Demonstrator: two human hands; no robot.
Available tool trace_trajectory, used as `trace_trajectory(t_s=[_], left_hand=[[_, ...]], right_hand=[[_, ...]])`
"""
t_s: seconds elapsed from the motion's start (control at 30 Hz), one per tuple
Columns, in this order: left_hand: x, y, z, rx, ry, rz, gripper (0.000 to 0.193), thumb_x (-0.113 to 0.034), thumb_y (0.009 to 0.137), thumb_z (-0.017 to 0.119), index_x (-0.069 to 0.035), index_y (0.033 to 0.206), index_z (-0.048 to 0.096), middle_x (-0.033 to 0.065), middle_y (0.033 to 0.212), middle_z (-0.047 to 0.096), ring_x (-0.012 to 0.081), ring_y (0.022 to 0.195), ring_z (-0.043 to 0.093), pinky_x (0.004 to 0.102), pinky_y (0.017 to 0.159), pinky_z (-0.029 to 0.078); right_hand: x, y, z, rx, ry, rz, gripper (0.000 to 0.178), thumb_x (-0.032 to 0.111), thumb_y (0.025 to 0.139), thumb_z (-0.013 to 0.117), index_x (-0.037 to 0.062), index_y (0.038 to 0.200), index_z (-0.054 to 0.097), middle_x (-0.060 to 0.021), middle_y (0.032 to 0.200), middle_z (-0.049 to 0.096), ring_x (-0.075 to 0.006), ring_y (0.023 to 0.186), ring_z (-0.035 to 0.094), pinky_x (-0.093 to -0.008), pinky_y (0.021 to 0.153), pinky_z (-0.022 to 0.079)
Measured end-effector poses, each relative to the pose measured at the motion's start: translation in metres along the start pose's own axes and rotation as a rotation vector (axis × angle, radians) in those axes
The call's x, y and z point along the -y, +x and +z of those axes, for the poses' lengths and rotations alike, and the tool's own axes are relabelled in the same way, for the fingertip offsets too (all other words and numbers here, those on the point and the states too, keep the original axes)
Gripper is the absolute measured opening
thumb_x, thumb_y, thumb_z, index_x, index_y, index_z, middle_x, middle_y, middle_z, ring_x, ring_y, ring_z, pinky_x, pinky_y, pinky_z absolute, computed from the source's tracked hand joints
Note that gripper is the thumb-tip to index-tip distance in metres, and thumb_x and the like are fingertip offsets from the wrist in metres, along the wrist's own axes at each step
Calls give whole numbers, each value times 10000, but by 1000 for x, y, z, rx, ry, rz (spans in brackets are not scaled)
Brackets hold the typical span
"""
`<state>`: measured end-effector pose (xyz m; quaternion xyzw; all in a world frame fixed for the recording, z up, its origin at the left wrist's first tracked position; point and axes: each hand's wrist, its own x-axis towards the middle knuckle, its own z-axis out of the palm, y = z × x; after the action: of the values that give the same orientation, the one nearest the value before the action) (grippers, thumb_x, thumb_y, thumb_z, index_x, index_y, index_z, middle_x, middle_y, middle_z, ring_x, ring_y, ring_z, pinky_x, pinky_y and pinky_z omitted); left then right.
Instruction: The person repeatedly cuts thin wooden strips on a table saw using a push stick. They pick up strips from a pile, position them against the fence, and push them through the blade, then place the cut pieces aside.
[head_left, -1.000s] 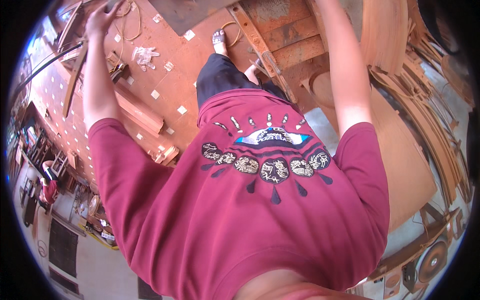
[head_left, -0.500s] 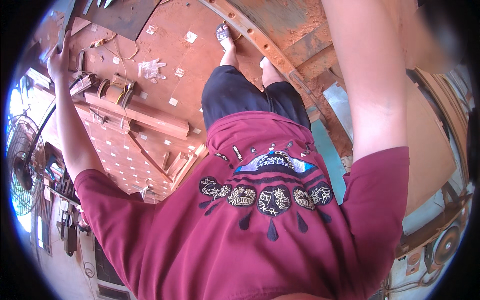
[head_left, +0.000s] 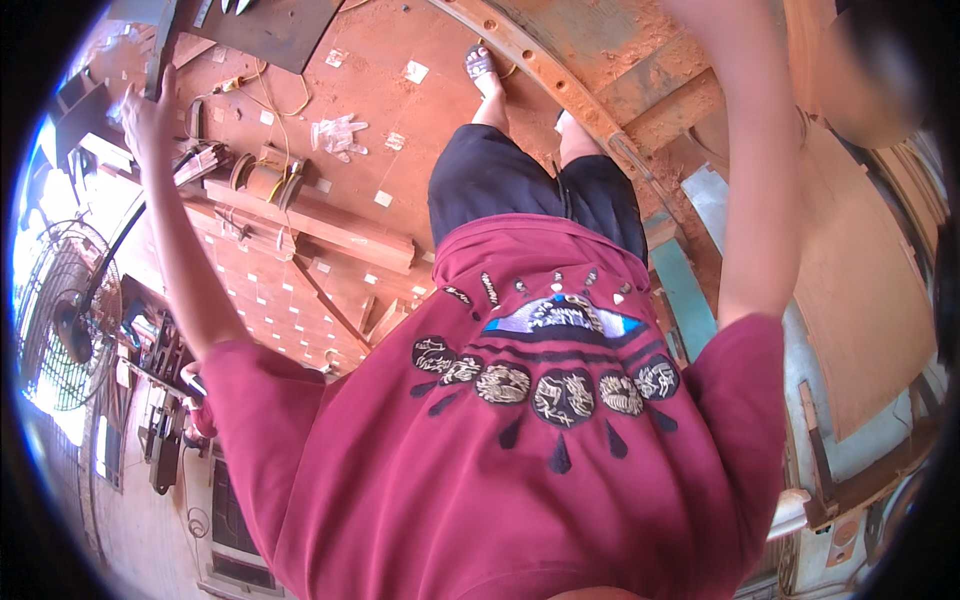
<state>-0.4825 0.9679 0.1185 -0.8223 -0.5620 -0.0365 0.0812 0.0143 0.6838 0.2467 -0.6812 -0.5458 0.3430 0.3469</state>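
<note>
My left hand [head_left: 150, 120] is raised at the upper left, thumb on one side and fingers on the other of a dark curved strip [head_left: 165, 45]. The strip runs out of the picture at the top, and what it belongs to is not shown. My right forearm [head_left: 755, 190] reaches up past the top edge, so the right hand is out of sight. A long curved wooden piece [head_left: 540, 55] with round holes crosses the top, beyond my feet.
A clear plastic glove [head_left: 340, 137] and a yellow-ended cable [head_left: 232, 84] lie on the brown floor. Stacked timber [head_left: 330, 235] and a spool [head_left: 268, 182] are at the left, near a fan [head_left: 70, 325]. A large wooden panel [head_left: 855, 300] stands at the right.
The whole view has shifted, with floor and body appearing farther right. My left hand stays at the dark strip. The right forearm has swung inward and looks narrower.
</note>
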Motion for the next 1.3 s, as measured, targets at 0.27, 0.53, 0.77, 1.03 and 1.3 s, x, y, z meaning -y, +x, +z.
trace_trajectory(t_s=[0.27,0.53,0.77,1.03,1.3], left_hand=[[-251,-286,-123,580,-1077,181,347,-221,963,558,-24,1239,633,128,1220,656,227,1143,603,399,1039,428],[-320,-377,-64,1112,-66,250,477,-392,921,646,-21,1222,654,172,1282,634,355,1200,586,466,1030,439],[-375,-449,-104,1027,-785,954,529,-490,965,546,-100,1315,622,174,1327,605,308,1282,529,482,1118,339],[-351,-436,-133,884,-846,226,318,-307,864,690,-71,1074,724,147,1044,680,330,1067,638,384,914,509],[-346,-466,-127,812,-553,382,170,-208,809,652,-69,891,708,103,859,684,347,811,669,448,761,547]], right_hand=[[-98,-304,131,572,8,44,375,298,964,572,89,1269,639,-148,1323,618,-278,1285,533,-457,1096,360],[-340,-564,62,587,-90,1041,481,264,983,476,104,1435,511,-162,1460,518,-292,1335,511,-409,1119,374],[-186,-509,94,414,66,-23,420,292,984,551,85,1347,588,-177,1355,594,-294,1289,533,-392,1098,389],[-253,-565,33,159,310,737,359,321,978,603,12,1142,685,-118,1164,700,-269,1075,659,-367,955,496],[-163,-511,34,138,-318,384,189,175,862,697,11,953,677,-126,938,694,-335,893,663,-405,802,521]])
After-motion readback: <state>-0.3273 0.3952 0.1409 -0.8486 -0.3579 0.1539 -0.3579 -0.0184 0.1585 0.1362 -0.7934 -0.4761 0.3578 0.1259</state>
